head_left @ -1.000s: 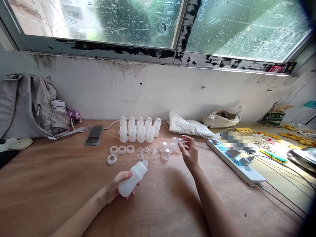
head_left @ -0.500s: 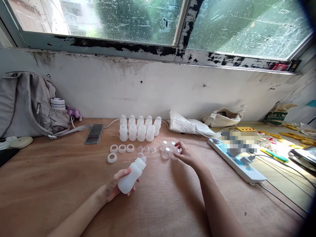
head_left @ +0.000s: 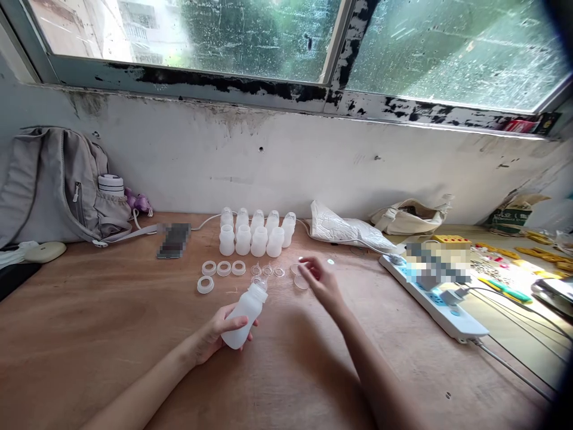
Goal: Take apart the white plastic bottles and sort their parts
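My left hand [head_left: 224, 334] is wrapped round a frosted white bottle [head_left: 246, 316], tilted with its neck up to the right. My right hand [head_left: 321, 283] hovers over the clear discs [head_left: 301, 282], partly hiding them; its fingers are slightly bent and apart, with nothing visible between them. Several white rings [head_left: 224, 268] lie to the left, and clear nipple-like parts [head_left: 267, 270] lie between the rings and the discs. Behind them stand open frosted bottles [head_left: 243, 240] in a row, with clear-topped bottles [head_left: 257, 220] behind.
A grey backpack [head_left: 49, 179] and a pixelated flat object [head_left: 173, 240] are at the left. A white plastic package [head_left: 344, 230] and a cream pouch [head_left: 407, 218] lie by the wall. A power strip [head_left: 439, 304] with cables lies at the right.
My right hand has moved left across the clear discs. My left hand still holds the bottle, slightly further right in the picture. The whole view has shifted a little.
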`<state>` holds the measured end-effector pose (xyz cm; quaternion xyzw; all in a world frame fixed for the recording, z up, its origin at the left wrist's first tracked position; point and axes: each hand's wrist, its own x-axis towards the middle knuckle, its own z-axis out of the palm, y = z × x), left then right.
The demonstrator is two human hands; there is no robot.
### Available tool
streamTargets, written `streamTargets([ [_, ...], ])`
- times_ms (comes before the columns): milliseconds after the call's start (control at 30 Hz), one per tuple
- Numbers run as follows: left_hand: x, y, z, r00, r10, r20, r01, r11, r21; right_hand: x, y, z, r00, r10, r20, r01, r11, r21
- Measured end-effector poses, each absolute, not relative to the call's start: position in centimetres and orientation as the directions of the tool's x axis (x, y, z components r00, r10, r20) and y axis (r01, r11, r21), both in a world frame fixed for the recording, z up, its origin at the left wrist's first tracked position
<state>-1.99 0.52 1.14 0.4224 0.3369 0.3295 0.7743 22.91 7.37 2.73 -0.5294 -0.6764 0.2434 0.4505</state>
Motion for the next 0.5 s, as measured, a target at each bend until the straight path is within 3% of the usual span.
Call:
streamTargets([
  [100, -2.1, 0.5, 1.6, 0.601, 0.754, -0.265, -0.146, 0.430, 0.891, 18.3, 5.1, 2.2, -0.313, 0.932, 0.183, 0.273, 0.272, -0.923],
  [167, -2.1, 0.4, 1.9, 0.616, 0.742, -0.263, -0.112, 0.414, 0.904, 16.1, 3.8, 1.8, -0.425, 0.893, 0.150, 0.168, 0.240, -0.956],
  [300, -1.9, 0.2, 1.9, 0.604, 0.755, -0.254, -0.077, 0.373, 0.924, 14.5, 2.6, 1.5, -0.379, 0.914, 0.145, 0.081, 0.189, -0.979],
  [500, -0.9, -1.2, 1.3, 0.601, 0.768, -0.222, -0.096, 0.344, 0.934, 14.9, 1.8, 1.9, -0.256, 0.939, 0.229, 0.177, 0.278, -0.944],
])
